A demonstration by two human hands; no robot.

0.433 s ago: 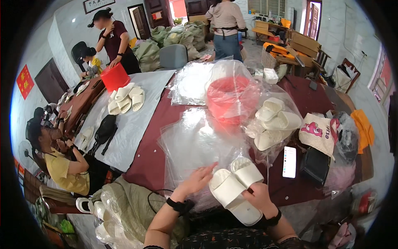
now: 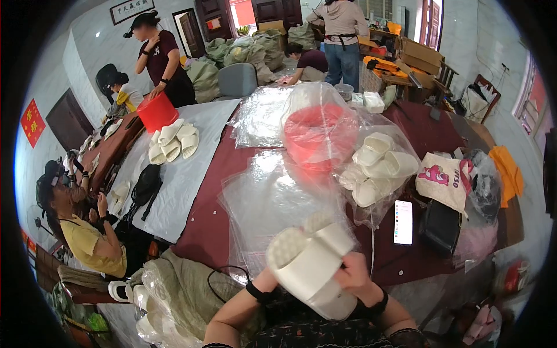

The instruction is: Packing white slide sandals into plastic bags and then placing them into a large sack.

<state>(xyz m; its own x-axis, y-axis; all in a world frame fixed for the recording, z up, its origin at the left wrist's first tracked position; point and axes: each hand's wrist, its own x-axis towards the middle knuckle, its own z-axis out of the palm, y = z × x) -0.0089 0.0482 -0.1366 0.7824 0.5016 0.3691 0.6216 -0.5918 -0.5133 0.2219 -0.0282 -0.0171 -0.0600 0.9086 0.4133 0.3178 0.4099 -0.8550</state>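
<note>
A pair of cream-white slide slippers (image 2: 310, 264) is lifted close in front of me, tilted with the toes pointing up and away. My right hand (image 2: 355, 275) is closed around their side edge, thumb on the strap. Only the wrist and a bit of the back of my left hand (image 2: 265, 281) show; the slippers cover its fingers, so whether it touches them is hidden. Beyond the slippers lie flat clear plastic bags (image 2: 261, 194) on the dark red tablecloth. To the right, more white slippers (image 2: 380, 165) rest in a heap on clear plastic.
A red bucket (image 2: 322, 136) under clear plastic stands at the far middle. On the right are a lit phone (image 2: 402, 223), a black bag (image 2: 440, 227) and a printed cloth bag (image 2: 444, 181). A sack of slippers (image 2: 180, 290) sits at lower left. Several people work around the room.
The slipper pair has come up and left, turning more upright. My left hand, earlier open beside it, has gone behind it. At the back, a crouching person has come into view.
</note>
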